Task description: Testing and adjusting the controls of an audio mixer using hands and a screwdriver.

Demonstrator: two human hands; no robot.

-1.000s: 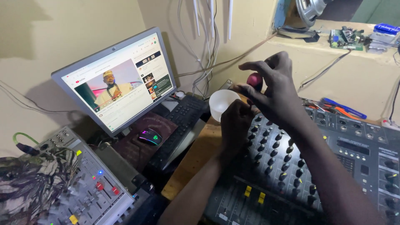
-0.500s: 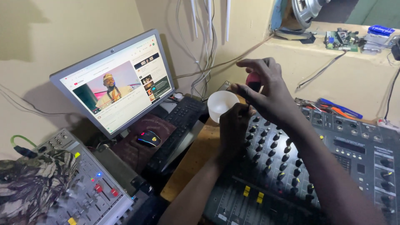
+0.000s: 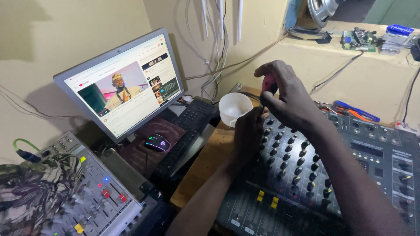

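1. Red-handled screwdriver (image 3: 268,83): held upright over the far-left corner of the black mixer (image 3: 332,175), just right of the white cup (image 3: 235,108). Shaft mostly hidden by the hands.
2. Right hand (image 3: 291,98): fingers curled and closed round the red handle, wrist arched above the mixer's knob rows.
3. Left hand (image 3: 249,131): resting on the mixer's far-left corner below the right hand, fingers bunched at the tool's lower end. Can't tell whether it pinches the tip or a screw.
4. White cup: upright, just off the mixer's left edge, on the wooden desk (image 3: 205,161). Contents not readable.
5. Left of the mixer: black keyboard (image 3: 186,131), then a mouse (image 3: 156,142) with coloured lights on a dark pad, then a monitor (image 3: 124,83) showing a video page.
6. Further left of the mixer: a second, grey mixer (image 3: 87,192) with coloured fader caps and a lit blue LED, camouflage cloth (image 3: 30,196) over its left end.
7. Behind the mixer: cream wall (image 3: 65,39), white cables (image 3: 214,43) hanging down it, and a ledge (image 3: 367,57) carrying a bare circuit board (image 3: 358,38) and small parts.
8. Blue-and-orange hand tools (image 3: 354,111) lie along the mixer's far edge.
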